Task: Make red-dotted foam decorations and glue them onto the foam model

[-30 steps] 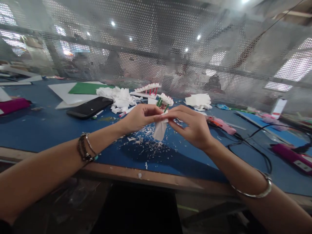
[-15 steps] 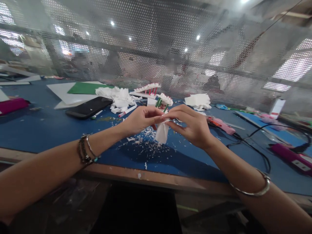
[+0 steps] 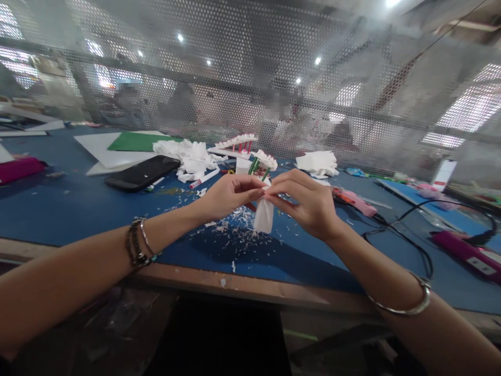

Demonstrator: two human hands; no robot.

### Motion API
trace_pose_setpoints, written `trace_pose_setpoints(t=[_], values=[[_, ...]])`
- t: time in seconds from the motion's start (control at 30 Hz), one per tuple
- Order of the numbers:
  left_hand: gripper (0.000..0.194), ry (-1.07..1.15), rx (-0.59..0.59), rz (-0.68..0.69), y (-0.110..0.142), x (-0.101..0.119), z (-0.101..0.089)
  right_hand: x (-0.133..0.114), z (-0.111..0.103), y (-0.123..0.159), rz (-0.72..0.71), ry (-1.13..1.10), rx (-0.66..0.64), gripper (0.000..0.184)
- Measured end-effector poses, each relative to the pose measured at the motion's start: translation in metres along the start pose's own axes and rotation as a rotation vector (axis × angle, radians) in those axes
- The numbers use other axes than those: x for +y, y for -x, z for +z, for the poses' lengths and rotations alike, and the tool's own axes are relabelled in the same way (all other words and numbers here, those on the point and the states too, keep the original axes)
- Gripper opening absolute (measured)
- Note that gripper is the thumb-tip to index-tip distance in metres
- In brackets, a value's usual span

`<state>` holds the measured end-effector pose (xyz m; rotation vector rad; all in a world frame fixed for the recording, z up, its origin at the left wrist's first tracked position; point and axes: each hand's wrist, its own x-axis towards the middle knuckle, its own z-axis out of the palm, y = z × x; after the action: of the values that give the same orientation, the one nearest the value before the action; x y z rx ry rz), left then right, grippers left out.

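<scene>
White paper (image 3: 264, 215) is pinched in the nearly closed fingers of the left hand (image 3: 227, 198) and right hand (image 3: 307, 202), its loose end hanging just below them, probably so it is held steady above the tabletop (image 3: 86, 211).

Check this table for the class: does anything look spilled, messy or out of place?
Yes. Tiny white scraps lie strewn on the blue table beneath the white piece held by the left hand and right hand; they look like loose litter, not gathered up. A crumpled white heap beside the black phone also looks untidy.
</scene>
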<state>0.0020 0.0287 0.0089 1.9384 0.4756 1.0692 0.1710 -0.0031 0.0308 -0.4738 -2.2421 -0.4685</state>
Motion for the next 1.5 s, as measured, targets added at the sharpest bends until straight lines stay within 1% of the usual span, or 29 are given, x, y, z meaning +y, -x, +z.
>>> trace_pose_setpoints(t=[0.17,0.3,0.4,0.53,0.7,0.8,1.0,1.13,1.33,1.5], values=[[0.011,0.029,0.090,0.017,0.002,0.002,0.004,-0.006,0.005,-0.001,0.155,-0.053,0.119,0.007],[0.011,0.081,0.160,0.042,0.003,0.002,0.009,-0.010,0.009,-0.002,0.218,-0.071,0.191,0.009],[0.012,0.116,0.196,0.057,0.005,0.003,0.012,-0.012,0.011,-0.002,0.289,-0.145,0.224,0.008],[0.015,0.102,0.220,0.089,0.007,0.004,0.014,-0.012,0.013,-0.001,0.391,-0.251,0.230,0.006],[0.022,-0.039,0.234,0.164,0.008,0.002,0.013,-0.012,0.014,0.000,0.401,-0.282,0.246,0.007],[0.018,-0.128,0.249,0.196,0.008,0.001,0.011,-0.012,0.013,-0.001,0.413,-0.327,0.243,0.006],[0.014,-0.146,0.235,0.236,0.007,0.001,0.007,-0.007,0.010,-0.002,0.430,-0.447,0.217,0.007],[0.012,-0.207,0.218,0.298,0.007,0.000,0.004,-0.005,0.009,-0.002,0.424,-0.486,0.186,0.008],[0.013,-0.372,0.225,0.378,0.008,-0.001,0.001,-0.007,0.009,-0.002,0.440,-0.445,0.173,0.005],[0.029,-0.356,0.249,0.412,0.008,0.001,0.002,-0.010,0.007,-0.003,0.396,-0.364,0.156,0.006]])
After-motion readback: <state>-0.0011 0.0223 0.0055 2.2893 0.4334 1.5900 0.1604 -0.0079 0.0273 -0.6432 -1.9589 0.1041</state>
